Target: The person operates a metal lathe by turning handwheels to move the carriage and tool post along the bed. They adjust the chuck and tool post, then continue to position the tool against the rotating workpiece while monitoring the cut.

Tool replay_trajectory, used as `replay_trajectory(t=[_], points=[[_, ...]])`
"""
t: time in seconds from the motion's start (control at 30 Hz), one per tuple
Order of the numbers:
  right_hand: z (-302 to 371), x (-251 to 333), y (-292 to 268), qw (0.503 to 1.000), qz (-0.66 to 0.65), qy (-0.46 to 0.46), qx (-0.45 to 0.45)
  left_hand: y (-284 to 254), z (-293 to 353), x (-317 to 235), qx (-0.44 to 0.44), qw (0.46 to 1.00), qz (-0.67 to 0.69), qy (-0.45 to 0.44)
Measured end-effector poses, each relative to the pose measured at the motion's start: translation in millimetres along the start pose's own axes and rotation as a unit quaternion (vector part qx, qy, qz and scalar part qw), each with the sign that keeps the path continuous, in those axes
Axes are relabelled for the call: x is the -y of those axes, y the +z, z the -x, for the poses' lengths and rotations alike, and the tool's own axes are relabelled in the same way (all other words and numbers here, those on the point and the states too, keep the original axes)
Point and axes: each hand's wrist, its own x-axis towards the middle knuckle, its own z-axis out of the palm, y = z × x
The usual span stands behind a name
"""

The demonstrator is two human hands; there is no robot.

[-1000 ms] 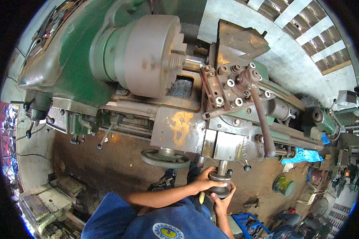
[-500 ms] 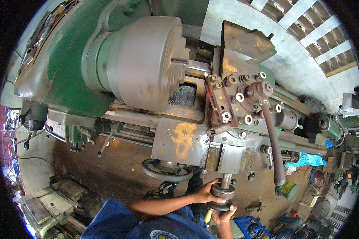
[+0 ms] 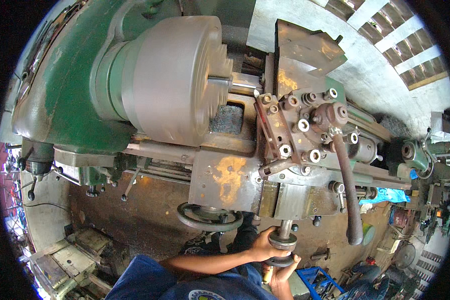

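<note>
**Both hands on the lathe's cross-slide handle**

A large grey chuck (image 3: 177, 80) fills the green lathe (image 3: 60, 100) above; the tool post (image 3: 305, 125) and its long lever (image 3: 347, 190) stand right, the carriage handwheel (image 3: 207, 217) just left. The left hand (image 3: 262, 245) wraps the small cross-slide handle (image 3: 283, 242) from the left, its grip pressed around it; the right hand (image 3: 283, 267) cups it from below.

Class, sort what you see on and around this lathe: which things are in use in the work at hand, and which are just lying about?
In use: left hand and right hand on the cross-slide handwheel; tool post; chuck.

Lying about: blue crate; blue cloth; carriage handwheel, untouched.
</note>
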Motion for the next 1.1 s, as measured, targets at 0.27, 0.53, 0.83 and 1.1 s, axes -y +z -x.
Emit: replay_trajectory(t=[0.27,0.53,0.83,1.1], points=[[9,2,18,0.999,0.002,0.022,-0.042,2,2,-4,-0.029,0.999,-0.017,0.005],[10,8,21,0.998,0.015,0.059,-0.016,9,7,-17,-0.077,0.995,-0.059,-0.014],[12,14,20,0.993,-0.029,0.118,-0.006,14,10,-23,-0.110,0.990,-0.086,-0.025],[9,17,18,0.988,-0.035,0.153,0.003,17,9,-15,-0.131,0.984,-0.111,-0.038]])
